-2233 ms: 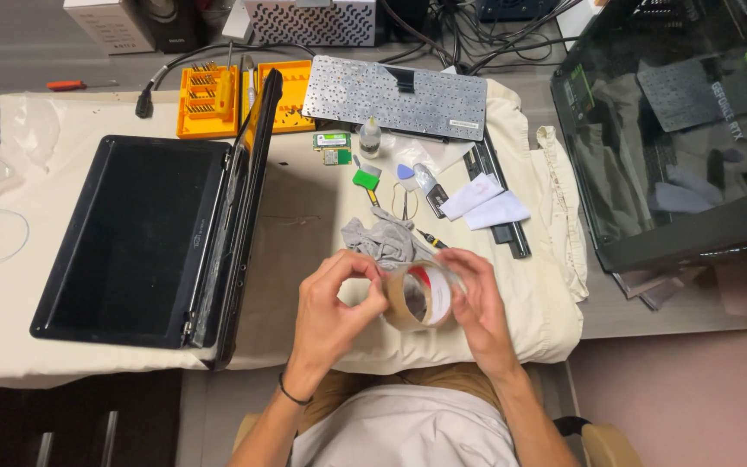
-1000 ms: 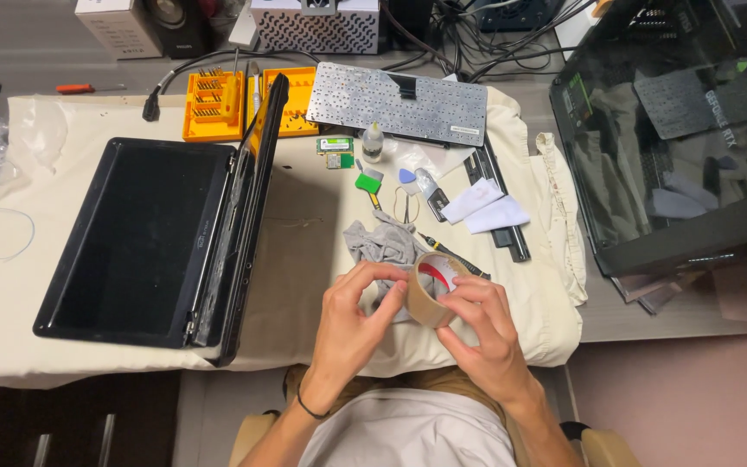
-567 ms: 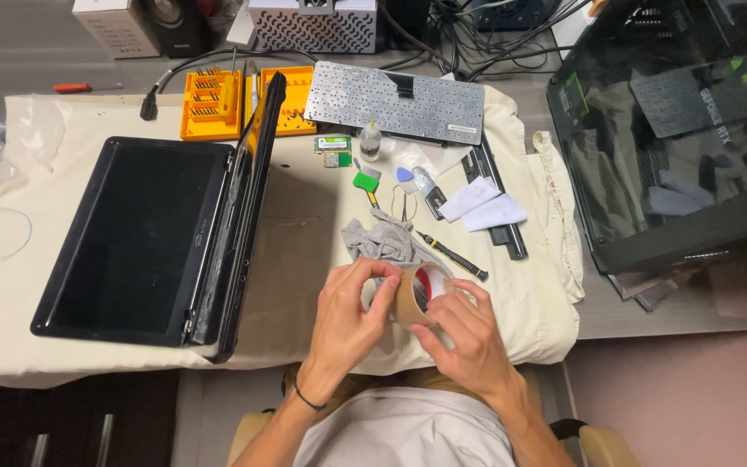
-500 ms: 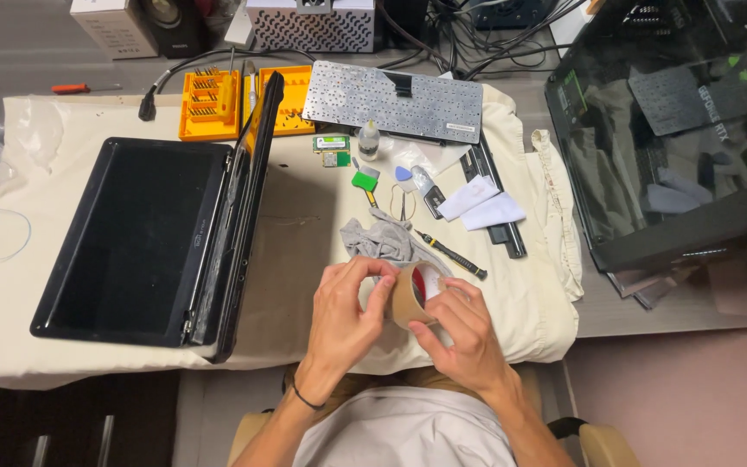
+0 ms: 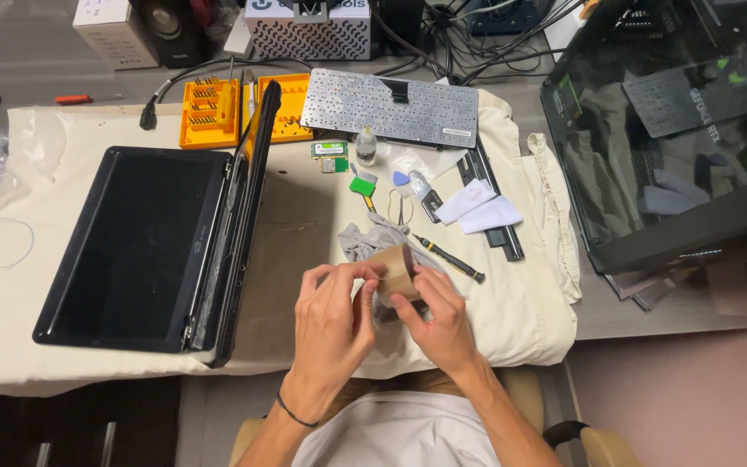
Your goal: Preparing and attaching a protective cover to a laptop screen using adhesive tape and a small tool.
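Head view: both hands meet over the near edge of the table (image 5: 564, 320), which is covered by a cream cloth (image 5: 304, 233). The left hand (image 5: 332, 324) and the right hand (image 5: 439, 322) are closed around a brown roll of tape (image 5: 395, 270), held between them just above the cloth. The left thumb and fingertips pinch the roll's left side; the right fingers wrap its lower right side. The roll stands on edge, its broad brown band turned up toward the camera. A dark thin band sits on the left wrist.

Just beyond the roll lies a crumpled grey rag (image 5: 365, 239), touching or nearly touching it. To the right of the rag a small black screwdriver (image 5: 450, 259) lies at a slant. Farther toward the far edge are a green plastic pry tool (image 5: 362, 184), a small white bottle (image 5: 367, 147) and folded white wipes (image 5: 477, 209).

On the left half of the table an opened black laptop (image 5: 144, 246) lies flat, its lid edge standing beside an orange bit case (image 5: 209, 112). A detached silver keyboard plate (image 5: 391, 108) rests at the far edge. At the right edge of the table stands a dark glass computer case (image 5: 676, 130).
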